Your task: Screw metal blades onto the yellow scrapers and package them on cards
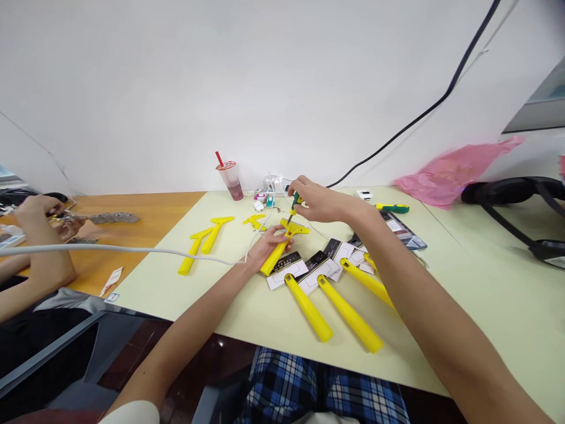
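My left hand is closed around a yellow scraper, a T-shaped tool with a wide head and a long handle. In my right hand is a green and yellow screwdriver, held steeply with its tip down at the scraper's head. Two yellow T-shaped scrapers lie to the left of my left hand. Small loose yellow head pieces are just behind it. Several separate yellow handles lie in front of my hands, beside black and white printed cards.
A drink cup with a red straw stands by the wall near a power strip. To the right lie another screwdriver, a pink bag and a black headset. A white cable crosses the left side. Another person's hands work there.
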